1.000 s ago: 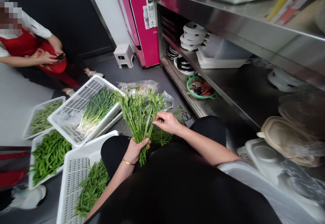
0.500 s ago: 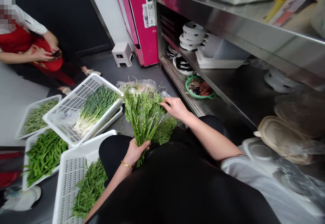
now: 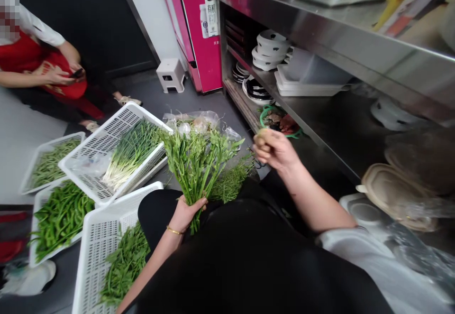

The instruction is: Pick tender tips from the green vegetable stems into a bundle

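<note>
My left hand (image 3: 185, 212) grips the stems of a bunch of leafy green vegetables (image 3: 199, 160), held upright above my lap. My right hand (image 3: 273, 149) is lifted to the right of the bunch, fingers curled closed, apart from the leaves; whether it pinches a small bit is unclear. A pile of green trimmings (image 3: 231, 183) lies on the floor just beyond my knees. A white basket (image 3: 94, 238) at my left holds picked greens.
White baskets hold scallions (image 3: 131, 150), green peppers (image 3: 60, 217) and long beans (image 3: 50, 162). A person in a red apron (image 3: 42, 67) sits at the far left with a phone. Steel shelves (image 3: 320, 115) with plates and lids run along the right. Behind stand a white stool (image 3: 171, 74) and pink cabinet (image 3: 199, 24).
My right hand has left the top of the bunch and moved right and up, closing its fingers. The left hand keeps holding the stems.
</note>
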Demonstrator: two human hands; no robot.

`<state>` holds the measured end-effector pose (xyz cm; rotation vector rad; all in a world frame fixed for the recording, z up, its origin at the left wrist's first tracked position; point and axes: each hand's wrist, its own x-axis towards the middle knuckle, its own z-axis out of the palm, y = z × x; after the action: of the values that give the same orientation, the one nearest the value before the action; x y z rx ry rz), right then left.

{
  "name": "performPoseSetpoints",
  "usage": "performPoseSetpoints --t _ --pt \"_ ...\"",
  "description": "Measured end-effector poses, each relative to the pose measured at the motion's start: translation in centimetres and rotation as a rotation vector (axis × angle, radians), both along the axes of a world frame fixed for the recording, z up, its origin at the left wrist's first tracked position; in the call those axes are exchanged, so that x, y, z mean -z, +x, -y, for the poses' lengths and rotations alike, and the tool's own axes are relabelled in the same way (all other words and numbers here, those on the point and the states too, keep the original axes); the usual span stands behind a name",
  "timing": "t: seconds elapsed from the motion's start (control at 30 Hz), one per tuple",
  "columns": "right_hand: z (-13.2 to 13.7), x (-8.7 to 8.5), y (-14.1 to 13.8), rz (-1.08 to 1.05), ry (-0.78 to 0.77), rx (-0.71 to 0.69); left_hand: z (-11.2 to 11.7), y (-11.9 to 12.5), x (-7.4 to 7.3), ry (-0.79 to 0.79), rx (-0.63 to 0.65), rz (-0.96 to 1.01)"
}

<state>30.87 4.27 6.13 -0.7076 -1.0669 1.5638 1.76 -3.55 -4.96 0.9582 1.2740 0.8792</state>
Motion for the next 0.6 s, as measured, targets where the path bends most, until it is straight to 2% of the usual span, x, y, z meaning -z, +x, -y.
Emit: performPoseSetpoints --t 0.03,0.07,0.1,0.17,0.2,0.23,0.3,0.37,0.4,0.47,0.6 --pt "0.9 -0.4 1.3 -0.027 0.086 -0.015 -0.1 0.0 0.1 -0.003 -0.003 -0.010" --pt "1.7 -0.6 2.3 -0.005 0.185 -0.087 -0.1 0.0 0.2 -0.006 -0.010 -0.022" --pt "2.4 -0.6 3.1 0.091 0.278 -0.226 -0.2 0.0 0.2 -0.008 -0.019 -0.035" --pt "3.5 -0.2 3.3 0.515 0.420 -0.537 -0.4 0.2 0.1 -0.003 -0.029 -0.066" --pt "3.7 0.1 2.8 0.800 0.468 -0.618 -0.5 0.3 0.0 0.004 -0.027 -0.086" --pt "3.7 0.3 2.0 1.070 0.512 -0.613 -0.6 0.3 -0.1 0.010 -0.018 -0.106" --pt "3.2 0.4 -0.2 1.410 0.633 -0.357 -0.7 0.5 -0.3 0.028 0.007 -0.145" --pt "1.7 0.0 -2.3 1.495 0.796 -0.079 -0.6 0.6 -0.5 0.043 0.035 -0.173" --pt "0.8 -0.2 -3.1 1.505 0.873 -0.004 -0.6 0.7 -0.6 0.046 0.045 -0.183" --pt "-1.1 -0.5 -4.3 1.573 0.997 -0.007 -0.4 0.9 -0.9 0.043 0.060 -0.200" --pt "-3.5 0.0 -5.3 1.719 1.096 -0.252 0.1 1.0 -1.5 0.010 0.043 -0.182"
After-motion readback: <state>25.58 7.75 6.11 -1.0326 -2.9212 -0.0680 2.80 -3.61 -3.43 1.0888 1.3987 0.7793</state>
